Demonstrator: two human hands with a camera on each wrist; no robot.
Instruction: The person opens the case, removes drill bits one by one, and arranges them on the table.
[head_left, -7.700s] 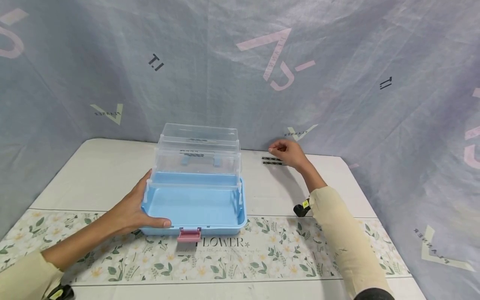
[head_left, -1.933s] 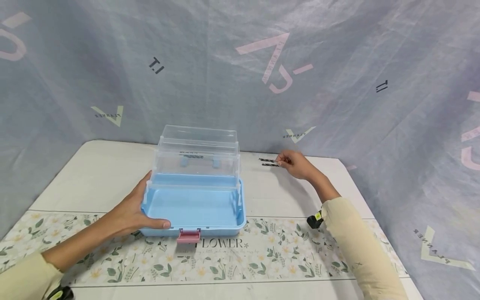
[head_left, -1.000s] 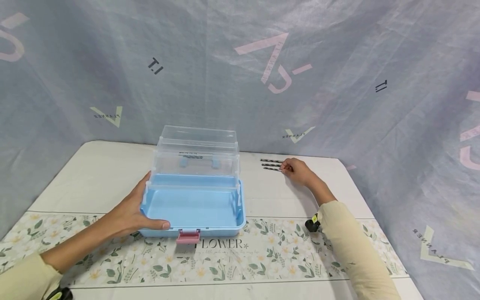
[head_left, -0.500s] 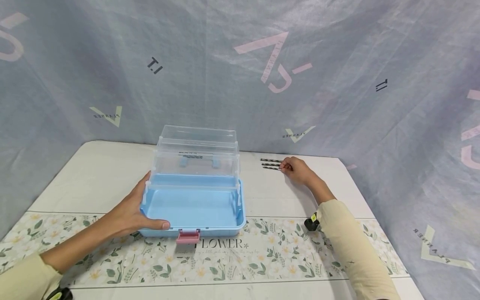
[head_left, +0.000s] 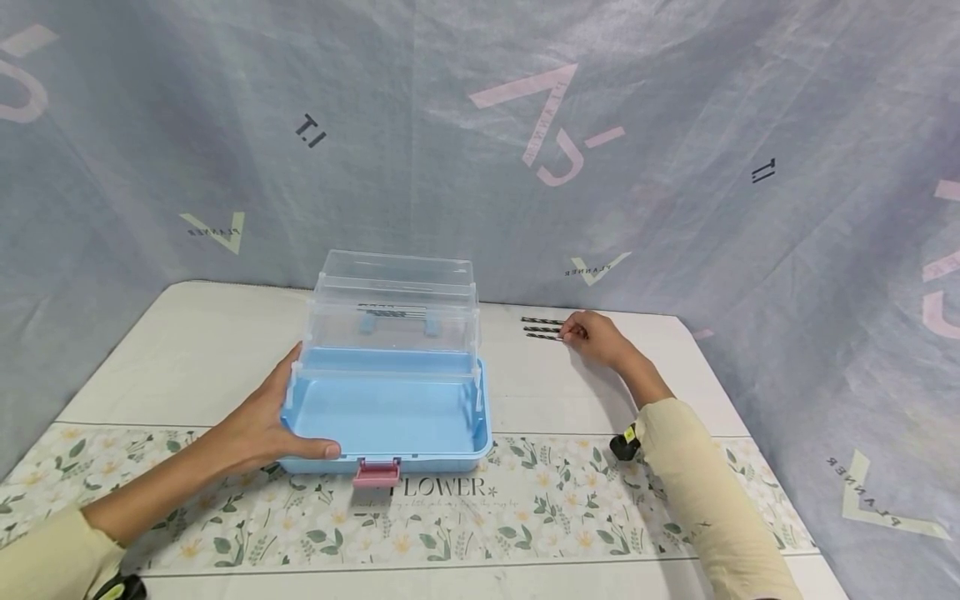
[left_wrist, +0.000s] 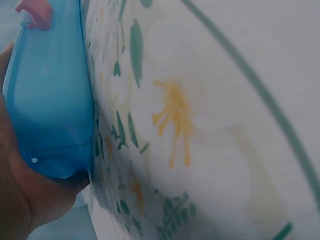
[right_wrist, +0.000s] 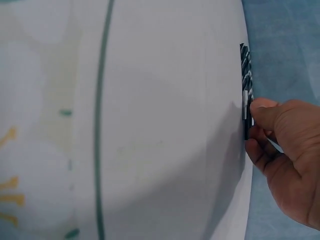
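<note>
The box sits open on the table, its blue floor in plain view below the rim. Its clear trays stand raised at the back. Several dark bits show through the clear plastic, lying side by side; whether they rest in a tray or behind it, I cannot tell. A pink latch hangs from the front rim, folded outward.

The left hand grips the box by its left end, thumb along the front rim and fingers reaching round the side.

To the right of the box, near the table's back edge, three more lie in a row, all pointing left: the back bit, the middle bit and the front bit. The right hand is at their right ends, fingers curled, pinching the front bit between thumb and fingertip and hiding the ends of the other two.
</note>
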